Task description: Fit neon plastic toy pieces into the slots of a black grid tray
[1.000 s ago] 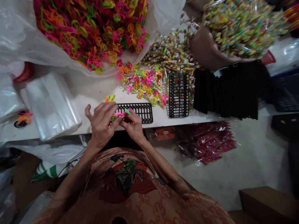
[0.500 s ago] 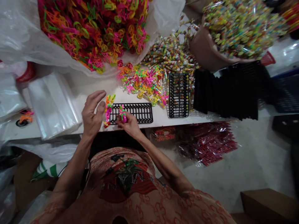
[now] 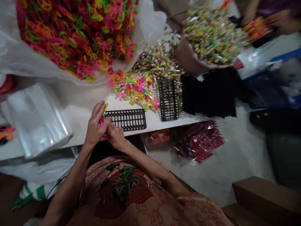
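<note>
A black plastic rack (image 3: 131, 120) with rows of slots lies lengthwise near the table's front edge. Small neon plastic pieces (image 3: 101, 121) in pink and yellow-green stand at its left end, partly covered by my hands. My left hand (image 3: 95, 124) rests against these pieces, its fingers stretched out and the thumb pointing right. Close beside it, my right hand (image 3: 115, 135) has its fingers bent together at the rack's left end. What those fingers hold is hidden. A second black rack (image 3: 168, 99) lies crosswise to the right.
A big plastic bag (image 3: 77, 80) of neon pieces fills the back left. Loose neon pieces (image 3: 135, 88) and candy-like tubes (image 3: 155, 59) lie mid-table. Clear bags (image 3: 39, 119) are stacked left, black racks (image 3: 211, 94) right. Another person's hands (image 3: 278, 18) show at the upper right.
My right hand has moved left to the rack's end with the pink and green piece, now hidden. My left hand has closed in on the pieces there. The view has shifted right.
</note>
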Tool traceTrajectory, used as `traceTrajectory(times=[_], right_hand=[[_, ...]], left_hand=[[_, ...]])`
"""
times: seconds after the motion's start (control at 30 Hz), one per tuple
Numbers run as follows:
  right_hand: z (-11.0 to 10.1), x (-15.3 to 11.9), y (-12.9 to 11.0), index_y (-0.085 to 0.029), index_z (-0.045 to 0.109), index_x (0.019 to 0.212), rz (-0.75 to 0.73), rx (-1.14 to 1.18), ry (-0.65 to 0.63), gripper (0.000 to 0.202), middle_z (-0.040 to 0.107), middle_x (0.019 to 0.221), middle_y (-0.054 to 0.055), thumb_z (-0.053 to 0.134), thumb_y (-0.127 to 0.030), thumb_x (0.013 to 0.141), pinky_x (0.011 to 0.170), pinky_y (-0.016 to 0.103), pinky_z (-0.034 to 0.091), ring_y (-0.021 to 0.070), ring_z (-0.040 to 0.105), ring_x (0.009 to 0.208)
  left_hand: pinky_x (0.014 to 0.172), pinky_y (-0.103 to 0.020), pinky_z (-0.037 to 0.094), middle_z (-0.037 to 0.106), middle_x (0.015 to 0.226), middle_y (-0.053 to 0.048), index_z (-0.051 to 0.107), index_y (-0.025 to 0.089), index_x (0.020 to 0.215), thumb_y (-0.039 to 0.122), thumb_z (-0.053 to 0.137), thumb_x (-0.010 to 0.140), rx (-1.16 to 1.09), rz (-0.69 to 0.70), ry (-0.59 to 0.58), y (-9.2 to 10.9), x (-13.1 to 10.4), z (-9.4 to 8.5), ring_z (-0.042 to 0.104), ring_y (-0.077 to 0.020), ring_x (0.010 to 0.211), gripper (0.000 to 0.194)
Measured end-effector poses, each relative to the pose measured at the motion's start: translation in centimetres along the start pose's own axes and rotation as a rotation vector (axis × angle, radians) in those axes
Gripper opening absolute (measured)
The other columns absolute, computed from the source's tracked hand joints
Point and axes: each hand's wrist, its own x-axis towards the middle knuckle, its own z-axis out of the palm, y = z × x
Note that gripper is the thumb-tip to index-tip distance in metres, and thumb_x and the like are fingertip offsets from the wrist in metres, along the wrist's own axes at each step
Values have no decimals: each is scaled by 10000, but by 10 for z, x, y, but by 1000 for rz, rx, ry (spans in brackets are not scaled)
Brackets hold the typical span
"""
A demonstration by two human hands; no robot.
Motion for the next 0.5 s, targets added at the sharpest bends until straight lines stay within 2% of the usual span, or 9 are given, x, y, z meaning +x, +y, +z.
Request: traceTrajectory(times=[0.1, 0.17, 0.2, 0.27, 0.33, 0.4, 0.5], right_hand=[[-8, 7, 0, -153, 617, 1093, -79, -13, -61, 228, 655, 1107, 118, 467, -192, 927, 692, 318, 450, 234, 641, 881], [-23, 10, 12, -176, 640, 1023, -143, 22, -83, 167, 666, 1053, 85, 535, -193, 894, 729, 299, 464, 219, 640, 912], [-34, 11, 23, -186, 647, 1007, -144, 33, -54, 157, 667, 1045, 73, 571, -182, 870, 754, 290, 470, 211, 637, 934], [-60, 14, 48, -191, 655, 1017, -30, 11, 111, 189, 662, 1072, 78, 599, -150, 842, 807, 295, 475, 211, 625, 980], [-87, 19, 76, -172, 669, 1020, 223, -82, 330, 201, 653, 1101, 130, 502, -163, 907, 820, 344, 476, 235, 624, 968], [-106, 27, 97, -145, 684, 1001, 346, -170, 370, 228, 648, 1125, 181, 472, -172, 922, 822, 390, 469, 272, 629, 961], [-116, 38, 109, -144, 697, 959, 353, -211, 342, 218, 671, 1102, 192, 489, -134, 895, 818, 396, 459, 286, 638, 953]], left_hand=[[1203, -448, 335, 554, 1447, -64, 581, 281, 1360, 370, 615, 883, 73, 15, 21, -2, 1, 0, 499, -237, 1361, 487], [1197, -422, 354, 577, 1422, -53, 602, 288, 1341, 326, 599, 887, 96, -11, 61, -2, -2, -4, 526, -226, 1337, 455], [1192, -416, 365, 587, 1411, -48, 611, 293, 1331, 321, 603, 884, 105, -27, 92, -2, -5, -6, 538, -224, 1324, 448], [1192, -420, 368, 591, 1407, -38, 615, 306, 1326, 333, 610, 884, 115, -66, 157, -1, -12, -11, 543, -225, 1318, 443], [1210, -421, 339, 567, 1436, -23, 605, 326, 1334, 357, 600, 899, 111, -103, 200, 1, -18, -13, 515, -220, 1346, 436], [1229, -414, 302, 526, 1480, -8, 600, 338, 1338, 380, 577, 920, 90, -123, 224, 2, -21, -13, 470, -215, 1388, 421], [1243, -417, 276, 487, 1515, 26, 614, 353, 1320, 403, 563, 931, 77, -103, 274, 3, -19, -14, 426, -226, 1422, 395]])
